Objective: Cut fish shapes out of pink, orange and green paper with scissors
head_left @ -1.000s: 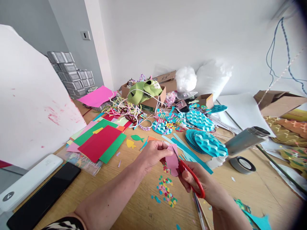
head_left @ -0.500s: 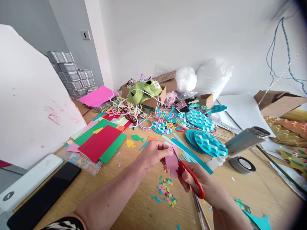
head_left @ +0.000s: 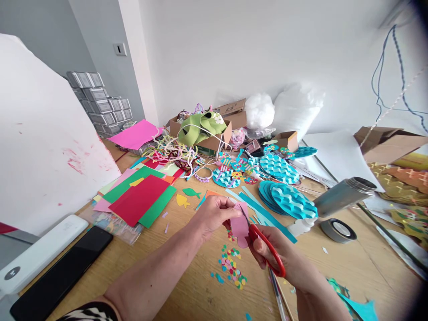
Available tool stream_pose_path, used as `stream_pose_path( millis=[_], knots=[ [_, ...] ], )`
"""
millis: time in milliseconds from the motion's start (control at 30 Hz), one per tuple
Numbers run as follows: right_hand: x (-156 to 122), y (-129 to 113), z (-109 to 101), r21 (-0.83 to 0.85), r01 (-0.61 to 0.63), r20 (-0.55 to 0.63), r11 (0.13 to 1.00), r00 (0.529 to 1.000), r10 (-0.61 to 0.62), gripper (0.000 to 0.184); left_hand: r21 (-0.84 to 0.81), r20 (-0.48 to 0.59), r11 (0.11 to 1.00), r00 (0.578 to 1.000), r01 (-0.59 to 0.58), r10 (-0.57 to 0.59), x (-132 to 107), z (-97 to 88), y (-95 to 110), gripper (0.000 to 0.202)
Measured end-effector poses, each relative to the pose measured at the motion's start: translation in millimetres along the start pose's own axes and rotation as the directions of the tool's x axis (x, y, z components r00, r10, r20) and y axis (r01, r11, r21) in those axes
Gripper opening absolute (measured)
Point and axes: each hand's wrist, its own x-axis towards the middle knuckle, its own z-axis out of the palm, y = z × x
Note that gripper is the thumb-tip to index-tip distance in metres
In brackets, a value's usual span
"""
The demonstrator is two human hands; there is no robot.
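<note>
One pink paper [head_left: 239, 228] is pinched in the left hand [head_left: 216, 217] above the bench [head_left: 190, 290] | red scissors [head_left: 258, 232] are gripped in the right hand [head_left: 279, 245], blades against paper | placement unchanged since before

scissors [head_left: 253, 229] right of paper piece [head_left: 240, 227] | dots [head_left: 231, 266] on table [head_left: 187, 278] | phone [head_left: 62, 273] at left | tape roll [head_left: 326, 229] before bottle [head_left: 343, 197]

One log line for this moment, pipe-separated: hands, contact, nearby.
left hand: holds pink paper | right hand: holds red-handled scissors | contact: blades at pink paper | nearby: paper dots, yellow fish cutout, green fish cutout
</note>
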Motion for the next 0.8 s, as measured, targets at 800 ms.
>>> stream_pose_path(
  millis=[800],
  knots=[
    [-0.1, 0.7, -0.6, 0.019, 0.006, 0.011, 1.0, 1.0, -0.006, 0.064, -0.032, 0.002, 0.999, 1.0, -0.023, 0.023, 0.2, -0.5, -1.8, 0.02]
  ],
)
